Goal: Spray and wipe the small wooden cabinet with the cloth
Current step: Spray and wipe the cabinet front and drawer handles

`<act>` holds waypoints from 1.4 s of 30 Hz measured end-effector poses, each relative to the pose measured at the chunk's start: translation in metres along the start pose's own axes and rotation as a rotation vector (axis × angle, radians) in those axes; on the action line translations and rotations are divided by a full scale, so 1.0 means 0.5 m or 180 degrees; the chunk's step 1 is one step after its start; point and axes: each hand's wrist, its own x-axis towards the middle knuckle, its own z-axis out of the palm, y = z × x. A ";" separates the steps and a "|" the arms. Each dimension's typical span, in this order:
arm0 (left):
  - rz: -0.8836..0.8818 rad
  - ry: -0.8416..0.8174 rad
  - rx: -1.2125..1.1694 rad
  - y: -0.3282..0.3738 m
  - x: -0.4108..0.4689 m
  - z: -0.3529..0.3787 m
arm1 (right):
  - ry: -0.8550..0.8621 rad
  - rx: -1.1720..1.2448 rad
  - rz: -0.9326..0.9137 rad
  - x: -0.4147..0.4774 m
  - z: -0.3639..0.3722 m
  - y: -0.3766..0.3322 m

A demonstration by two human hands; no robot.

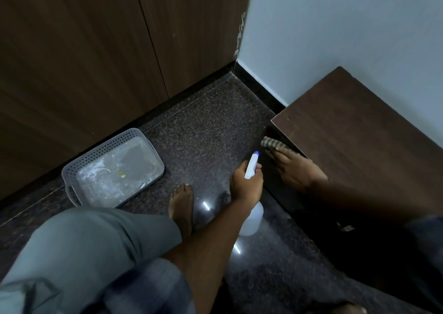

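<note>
standing low, dark-brown grained cabinet [359, 134]

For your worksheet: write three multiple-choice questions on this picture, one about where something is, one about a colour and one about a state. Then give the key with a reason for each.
1. Where is the grey basket?
A. On a chair
B. On the floor beside the dark wooden doors
C. In the person's lap

2. What colour is the nozzle tip of the spray bottle?
A. Red
B. Blue
C. Green

3. What is the right hand doing?
A. Hanging idle
B. Lifting the basket
C. Pressing the cloth against the cabinet

Key:
1 B, the basket stands on the speckled floor next to the doors.
2 B, the tip poking out above the left hand, which grips the bottle, is blue.
3 C, its fingers lie flat on the striped cloth on the cabinet's vertical face.
</note>
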 end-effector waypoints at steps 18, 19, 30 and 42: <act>-0.0218 0.0144 -0.0134 -0.051 0.040 -0.045 | -0.0338 0.0192 0.0265 -0.079 0.097 -0.118; -0.0241 0.0158 -0.0122 -0.055 0.046 -0.041 | -0.0344 0.0238 0.0263 -0.107 0.101 -0.120; -0.0344 0.0141 -0.0396 -0.083 0.078 -0.005 | -0.0269 0.0472 0.0609 0.107 0.071 -0.127; -0.0160 0.0192 -0.0056 -0.116 0.151 -0.003 | 0.0139 0.0755 0.0959 0.222 0.059 -0.084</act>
